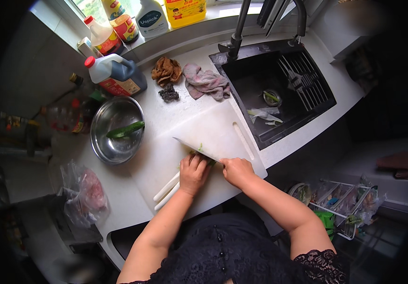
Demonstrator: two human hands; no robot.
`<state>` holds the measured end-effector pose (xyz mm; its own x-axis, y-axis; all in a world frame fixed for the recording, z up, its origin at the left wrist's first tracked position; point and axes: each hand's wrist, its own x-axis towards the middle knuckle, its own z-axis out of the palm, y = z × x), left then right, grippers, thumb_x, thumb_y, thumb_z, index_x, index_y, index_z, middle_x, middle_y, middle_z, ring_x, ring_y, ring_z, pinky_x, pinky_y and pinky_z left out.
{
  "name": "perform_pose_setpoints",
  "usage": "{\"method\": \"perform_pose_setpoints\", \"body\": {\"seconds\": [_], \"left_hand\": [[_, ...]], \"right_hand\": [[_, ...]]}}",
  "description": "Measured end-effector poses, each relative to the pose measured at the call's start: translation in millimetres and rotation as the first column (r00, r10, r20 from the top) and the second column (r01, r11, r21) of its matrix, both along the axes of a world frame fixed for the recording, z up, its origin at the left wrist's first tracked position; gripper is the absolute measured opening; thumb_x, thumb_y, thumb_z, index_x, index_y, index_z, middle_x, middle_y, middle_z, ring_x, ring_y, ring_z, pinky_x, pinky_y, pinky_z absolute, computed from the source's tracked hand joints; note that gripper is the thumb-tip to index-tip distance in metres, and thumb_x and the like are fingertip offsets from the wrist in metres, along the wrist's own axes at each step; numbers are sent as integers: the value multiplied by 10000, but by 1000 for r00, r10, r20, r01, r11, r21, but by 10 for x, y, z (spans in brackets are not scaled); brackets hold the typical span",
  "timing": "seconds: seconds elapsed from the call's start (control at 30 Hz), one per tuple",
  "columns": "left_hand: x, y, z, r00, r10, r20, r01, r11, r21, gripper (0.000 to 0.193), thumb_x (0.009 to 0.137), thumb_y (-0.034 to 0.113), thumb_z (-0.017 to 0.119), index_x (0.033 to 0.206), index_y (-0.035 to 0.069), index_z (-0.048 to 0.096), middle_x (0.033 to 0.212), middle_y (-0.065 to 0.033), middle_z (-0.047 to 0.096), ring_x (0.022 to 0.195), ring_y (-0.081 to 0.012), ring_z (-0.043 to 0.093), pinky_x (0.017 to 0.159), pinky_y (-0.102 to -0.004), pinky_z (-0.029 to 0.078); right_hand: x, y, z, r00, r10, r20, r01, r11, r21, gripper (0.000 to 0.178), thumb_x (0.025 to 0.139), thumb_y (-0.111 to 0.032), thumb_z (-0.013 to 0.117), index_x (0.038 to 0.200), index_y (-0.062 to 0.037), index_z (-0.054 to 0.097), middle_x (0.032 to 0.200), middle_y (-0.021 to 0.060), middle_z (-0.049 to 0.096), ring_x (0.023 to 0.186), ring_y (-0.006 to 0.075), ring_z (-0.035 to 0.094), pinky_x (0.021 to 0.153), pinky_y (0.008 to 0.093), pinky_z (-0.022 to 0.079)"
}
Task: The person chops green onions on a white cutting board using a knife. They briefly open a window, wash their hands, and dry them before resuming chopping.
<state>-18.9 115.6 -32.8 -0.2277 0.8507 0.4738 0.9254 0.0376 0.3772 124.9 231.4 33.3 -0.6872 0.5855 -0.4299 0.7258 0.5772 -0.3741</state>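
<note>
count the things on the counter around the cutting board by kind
metal bowl: 1
green cucumber in the bowl: 1
grey cloth: 1
scrub pads: 2
dark jug with red cap: 1
plastic bag: 1
knife in the right hand: 1
total: 8

On the white cutting board [213, 130], the left hand [193, 173] presses down pale scallion stalks [166, 189] while the right hand [236, 171] grips a knife [194, 147], beside a steel bowl [101, 142] holding a cucumber [126, 129].
</note>
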Motion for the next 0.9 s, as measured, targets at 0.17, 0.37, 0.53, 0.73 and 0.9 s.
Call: {"method": "perform_pose_setpoints", "body": {"seconds": [0.17, 0.37, 0.53, 0.73, 0.9], "left_hand": [[-2, -2, -13, 1000, -4, 2, 4, 1000, 3, 329, 734, 177, 747, 1029, 104, 623, 1160, -83, 585, 1070, -314, 533, 849, -454, 451], [-25, -19, -111, 1000, -7, -5, 8, 1000, 20, 336, 725, 175, 747, 1031, 103, 628, 1123, -89, 585, 1064, -322, 538, 839, -450, 455], [-11, -12, -71, 1000, 1, -3, -1, 1000, 2, 348, 723, 186, 746, 1045, 115, 635, 1125, -88, 574, 1075, -325, 527, 842, -451, 446], [-5, 18, -102, 999, 30, -22, -30, 999, -34, 339, 729, 192, 742, 1048, 137, 641, 1104, -80, 565, 1087, -323, 517, 828, -446, 440], [-15, 12, -95, 999, 16, -32, -17, 1000, -11, 301, 743, 188, 727, 1026, 133, 643, 1103, -80, 574, 1075, -312, 526, 816, -437, 441]], "right_hand": [[34, 19, -170, 988, -60, -145, 61, 998, 5, 283, 822, -149, 573, 1073, -129, 701, 830, 178, 700, 775, 378, 681, 721, 478, 548], [189, -54, 287, 987, -15, -157, 21, 999, 35, 289, 828, -138, 565, 1084, -131, 699, 831, 174, 700, 761, 367, 681, 718, 479, 548], [205, -80, 391, 993, 16, -119, -9, 998, 55, 262, 833, -118, 554, 1063, -116, 681, 804, 185, 688, 742, 375, 678, 692, 483, 546], [151, -117, 365, 995, 26, -101, -20, 998, 61, 304, 820, -127, 570, 1105, -132, 674, 794, 166, 685, 717, 363, 669, 660, 483, 541], [197, -97, 306, 995, 39, -89, -36, 999, 34, 324, 814, -133, 570, 1119, -139, 679, 788, 164, 688, 712, 366, 669, 664, 481, 543]]}}
